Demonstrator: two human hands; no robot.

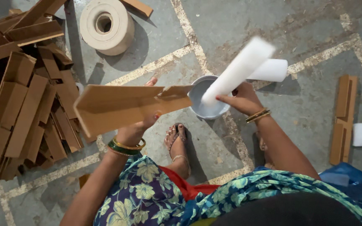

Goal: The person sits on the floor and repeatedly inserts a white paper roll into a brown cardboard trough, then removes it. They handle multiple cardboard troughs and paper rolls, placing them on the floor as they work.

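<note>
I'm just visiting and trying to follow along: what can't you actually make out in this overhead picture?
- Left hand: mostly hidden behind the folded cardboard piece it holds.
- White foam strip in the right hand: motion-blurred, so its surface is unclear.
- Metal bowl: partly covered by the strip, so its contents are unclear.
- Cardboard pile: cut off by the left edge.

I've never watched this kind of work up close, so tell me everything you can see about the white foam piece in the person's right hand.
The white foam piece is a long, pale strip of what looks like soft packing foam, blurred in the picture. The right hand grips it near its lower end, which sits over a round metal bowl on the concrete floor; whether it touches the bowl cannot be told. It slants up and to the right, crossing in front of a second white foam piece.
</note>
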